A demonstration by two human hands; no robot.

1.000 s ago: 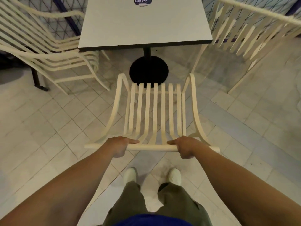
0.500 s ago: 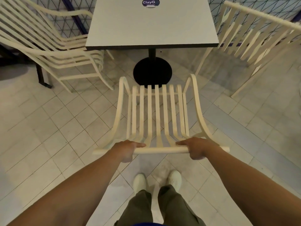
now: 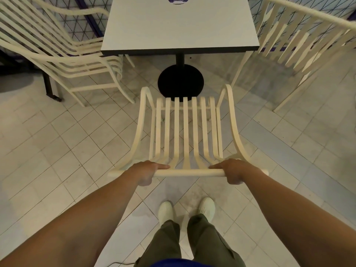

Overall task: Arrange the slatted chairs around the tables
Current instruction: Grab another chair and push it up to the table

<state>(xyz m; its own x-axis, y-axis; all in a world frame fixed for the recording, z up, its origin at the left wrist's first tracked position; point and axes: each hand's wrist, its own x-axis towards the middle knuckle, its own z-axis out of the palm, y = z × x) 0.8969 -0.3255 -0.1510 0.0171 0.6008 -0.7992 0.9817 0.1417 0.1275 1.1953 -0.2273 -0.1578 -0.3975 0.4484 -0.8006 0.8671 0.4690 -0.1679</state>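
Observation:
A cream slatted chair point(image 3: 185, 132) stands right in front of me, its seat facing the white square table point(image 3: 179, 26). My left hand point(image 3: 147, 173) and my right hand point(image 3: 234, 171) both grip the chair's top back rail, one at each end. The chair's front edge sits near the table's black round base point(image 3: 180, 82). A second slatted chair point(image 3: 63, 60) stands at the table's left side. A third slatted chair point(image 3: 300, 43) stands at the right side.
The floor is pale tile with a grey strip running diagonally at the right. A dark mesh fence runs behind the table. A black post point(image 3: 51, 87) stands at the left. My white shoes point(image 3: 166, 211) are just behind the chair.
The chair, held in both hands, has shifted slightly toward the table and to the right. The view has tilted down a little.

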